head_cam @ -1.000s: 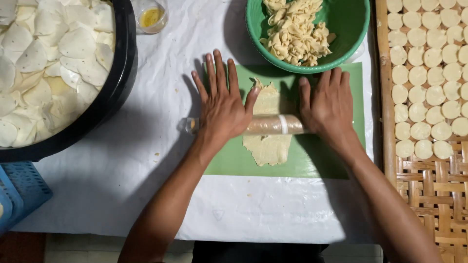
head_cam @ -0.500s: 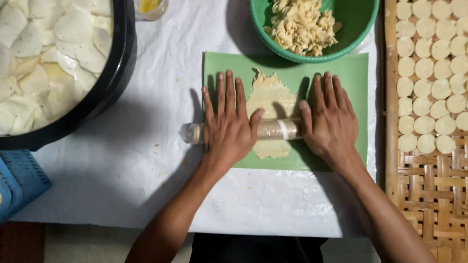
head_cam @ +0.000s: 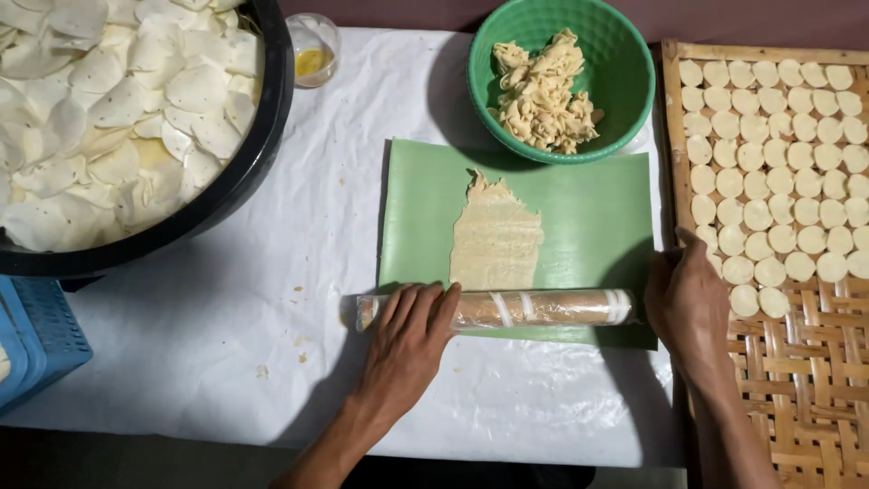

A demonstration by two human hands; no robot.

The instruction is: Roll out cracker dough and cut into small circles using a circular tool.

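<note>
Head view: a wrapped roller lies across the near edge of a green mat, just below a flattened strip of dough. Left hand rests flat and open on the roller's left end. Right hand curls over the mat's right edge. Beyond sit a green bowl of scraps, a woven tray of discs, and a black tub, all on the white counter.
</note>
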